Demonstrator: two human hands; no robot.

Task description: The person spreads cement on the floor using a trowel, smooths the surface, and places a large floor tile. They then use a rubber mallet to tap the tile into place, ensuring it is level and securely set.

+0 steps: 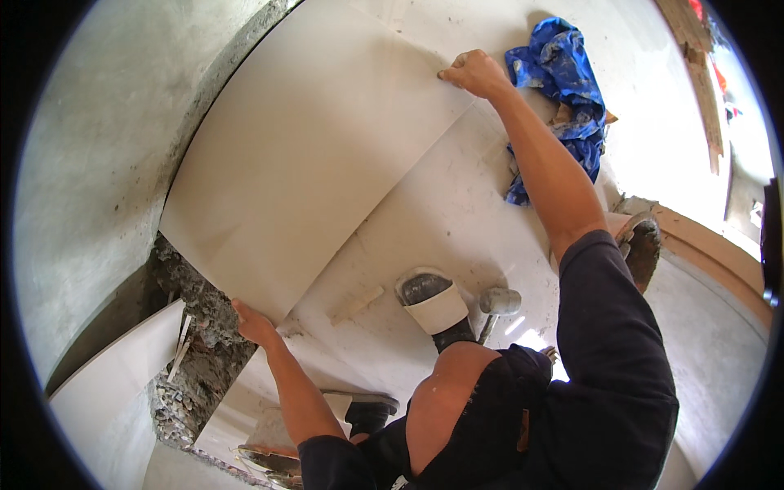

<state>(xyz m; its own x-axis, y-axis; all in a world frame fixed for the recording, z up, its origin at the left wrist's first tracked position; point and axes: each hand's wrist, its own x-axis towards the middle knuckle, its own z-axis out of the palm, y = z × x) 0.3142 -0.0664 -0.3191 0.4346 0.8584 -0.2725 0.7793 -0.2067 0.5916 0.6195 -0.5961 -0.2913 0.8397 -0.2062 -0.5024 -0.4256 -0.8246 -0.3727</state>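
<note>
A large beige floor tile [318, 155] lies along the wall at the left, its near end next to rough grey mortar. At its near corner my left hand [258, 325] grips the short edge, some of the fingers hidden. My right arm reaches far forward, and my right hand [478, 75] is closed at the tile's far right corner, thumb and fingers bent about the edge. The tile's long right edge runs beside the laid tile floor [425, 216]. A rubber mallet [500, 301] with a grey head stands beside my right foot.
A crumpled blue plastic sheet [563, 77] lies beyond my right forearm. Wet-looking mortar [200, 384] fills a gap at the lower left, with thin white strips [180, 347] on it. A mortar-crusted bucket [641, 245] stands right. My sandalled foot [433, 298] rests on the floor.
</note>
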